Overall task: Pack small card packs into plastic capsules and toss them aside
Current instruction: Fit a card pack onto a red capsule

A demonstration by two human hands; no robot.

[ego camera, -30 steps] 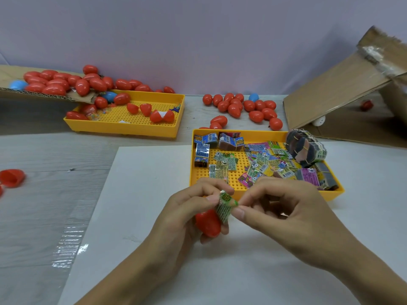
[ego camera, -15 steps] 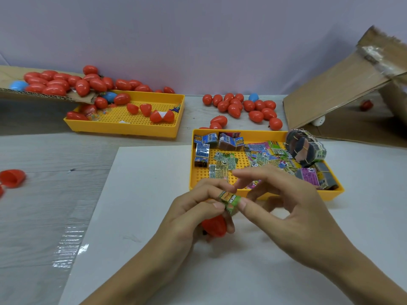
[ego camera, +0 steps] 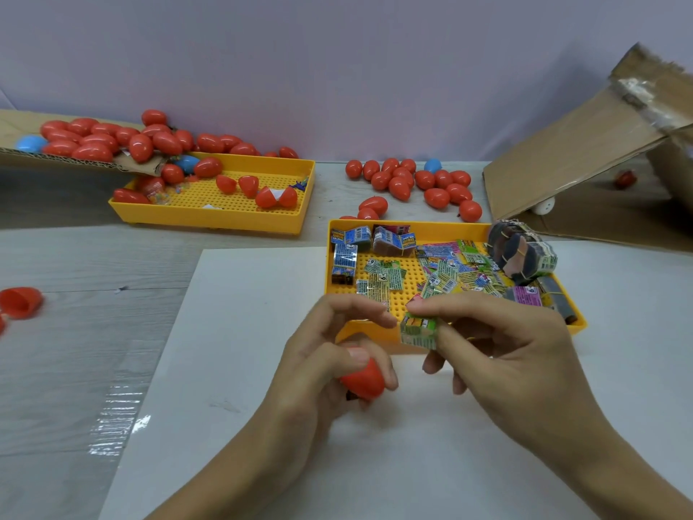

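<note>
Pinching the folded card pack (ego camera: pixel 419 331) in my right hand (ego camera: pixel 498 354) just beside the red capsule half (ego camera: pixel 363 380) my left hand (ego camera: pixel 326 364) grips, it'll probably spring open and jam at the rim.

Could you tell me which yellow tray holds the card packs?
The near yellow tray, just beyond the hands; the far tray holds red capsules.

The left hand (ego camera: pixel 330 369) is covering most of the red plastic capsule half (ego camera: pixel 363 380), hiding its opening. At three o'clock, the brown cardboard box (ego camera: pixel 585 159) is running off the frame. Print on the small green card pack (ego camera: pixel 418 331) is blurring past reading.
</note>
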